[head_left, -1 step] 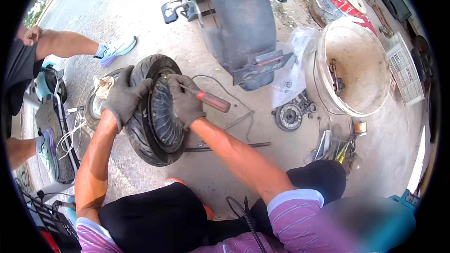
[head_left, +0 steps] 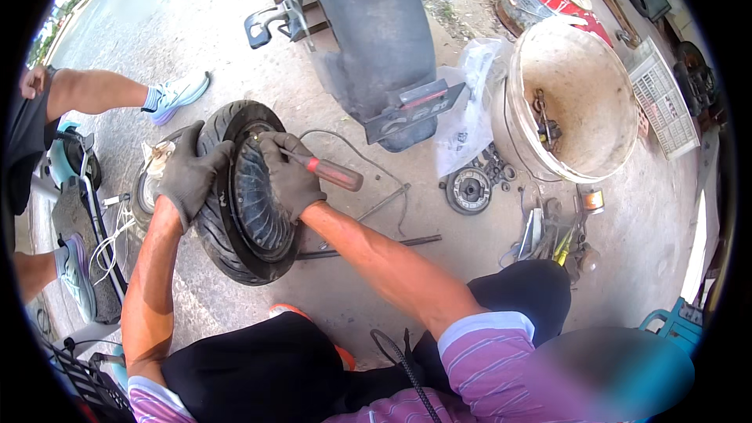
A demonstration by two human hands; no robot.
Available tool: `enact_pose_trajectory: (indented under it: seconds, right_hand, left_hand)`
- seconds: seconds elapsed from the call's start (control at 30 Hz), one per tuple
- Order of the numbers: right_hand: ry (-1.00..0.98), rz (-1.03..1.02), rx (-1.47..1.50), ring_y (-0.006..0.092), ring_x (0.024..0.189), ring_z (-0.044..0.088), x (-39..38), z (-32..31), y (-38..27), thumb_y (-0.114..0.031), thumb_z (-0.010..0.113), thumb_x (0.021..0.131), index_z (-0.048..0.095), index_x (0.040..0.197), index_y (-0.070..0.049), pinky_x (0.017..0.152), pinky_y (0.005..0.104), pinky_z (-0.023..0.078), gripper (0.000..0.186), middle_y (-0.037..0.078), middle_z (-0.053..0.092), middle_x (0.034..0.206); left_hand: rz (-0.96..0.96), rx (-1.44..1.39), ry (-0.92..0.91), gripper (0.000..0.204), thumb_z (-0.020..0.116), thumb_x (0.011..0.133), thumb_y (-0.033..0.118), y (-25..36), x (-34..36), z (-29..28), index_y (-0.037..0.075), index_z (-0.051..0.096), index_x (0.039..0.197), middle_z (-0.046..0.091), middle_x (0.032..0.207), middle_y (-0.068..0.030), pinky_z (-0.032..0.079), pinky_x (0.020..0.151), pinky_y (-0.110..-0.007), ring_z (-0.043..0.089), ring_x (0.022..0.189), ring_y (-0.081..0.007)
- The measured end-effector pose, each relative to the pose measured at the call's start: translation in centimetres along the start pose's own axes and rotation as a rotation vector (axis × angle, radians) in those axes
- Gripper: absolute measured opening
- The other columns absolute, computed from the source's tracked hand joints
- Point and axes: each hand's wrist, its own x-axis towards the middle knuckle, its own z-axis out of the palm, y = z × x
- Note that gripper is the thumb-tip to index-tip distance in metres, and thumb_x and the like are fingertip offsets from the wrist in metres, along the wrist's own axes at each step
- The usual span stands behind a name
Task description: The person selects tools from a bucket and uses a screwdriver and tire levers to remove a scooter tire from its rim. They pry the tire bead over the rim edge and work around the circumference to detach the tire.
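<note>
A: What has just changed?

B: Mostly the view. The whole scene has slipped a little leftward, with the white bucket (head_left: 583, 82) and the dark fender (head_left: 372, 27) also higher in it. That looks like the head turning.

A: And the wheel (head_left: 262, 200)?

B: Still on the ground in front of the person, left of the middle, near the other person's shoe (head_left: 178, 95).

A: Have the hands moved on it?

B: Hardly. The gloved left hand (head_left: 190, 176) keeps its grip on the tyre, thumb toward the sidewall. The gloved right hand (head_left: 290, 180) stays closed on the screwdriver (head_left: 337, 174), near the upper rim, the red-banded handle jutting out to the right.

A: Meaning?

B: I'd judge the work is held at one spot. Whether the tip touches anything, I can't tell; the glove hides it.
</note>
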Motion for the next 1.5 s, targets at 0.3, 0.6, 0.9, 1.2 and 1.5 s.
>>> enact_pose_trajectory:
  seconds: [0.3,0.6,0.9,1.2,1.5]
  right_hand:
    - [-0.219,-0.596,-0.246,0.0284,0.102,0.073,-2.6,-3.8,-6.3,-0.014,0.072,0.098,0.075,0.113,-0.004,0.091,0.0382,0.058,0.018,0.014,0.074,0.108]
    - [-0.891,-0.367,-0.751,0.0237,0.093,0.072,-5.2,-18.0,-26.2,-0.023,0.07,0.101,0.074,0.113,-0.003,0.082,0.0367,0.058,0.024,0.011,0.073,0.104]
    - [0.16,0.133,-1.482,0.0115,0.088,0.063,-3.9,-47.9,-32.7,-0.031,0.066,0.106,0.073,0.116,-0.003,0.084,0.0308,0.053,0.031,0.004,0.071,0.096]
    - [-0.05,0.412,-1.871,0.0344,0.097,0.076,-3.3,-47.3,-32.4,-0.032,0.071,0.092,0.081,0.114,-0.008,0.09,0.0427,0.057,0.034,0.02,0.079,0.107]
    - [0.236,-0.124,-1.278,0.0144,0.094,0.074,-7.1,-42.7,-32.8,-0.028,0.068,0.103,0.076,0.123,0.001,0.086,0.0311,0.059,0.036,0.011,0.08,0.104]
  left_hand:
    - [0.117,-0.026,-0.005,0.084,0.076,0.093,0.04,2.5,0.5,0.9,-0.009,0.045,0.155,0.063,0.143,-0.0327,0.048,0.112,-0.04,0.063,0.134,-0.0365]
    - [0.08,0.04,-0.136,0.08,0.077,0.095,0.037,1.9,2.3,-1.5,-0.007,0.046,0.154,0.063,0.142,-0.0277,0.044,0.116,-0.041,0.061,0.133,-0.0317]
    - [0.318,0.093,-0.227,0.084,0.082,0.09,0.04,3.2,3.6,-0.7,-0.004,0.049,0.154,0.066,0.137,-0.0247,0.048,0.112,-0.04,0.064,0.127,-0.0304]
    - [0.4,-0.093,-0.386,0.085,0.079,0.088,0.019,2.4,3.8,-2.0,-0.003,0.041,0.16,0.059,0.149,-0.0216,0.04,0.121,-0.041,0.056,0.138,-0.0297]
    - [0.298,0.218,-0.214,0.073,0.075,0.089,0.009,2.2,4.0,-0.4,-0.003,0.046,0.155,0.066,0.142,-0.0204,0.048,0.113,-0.039,0.063,0.13,-0.029]
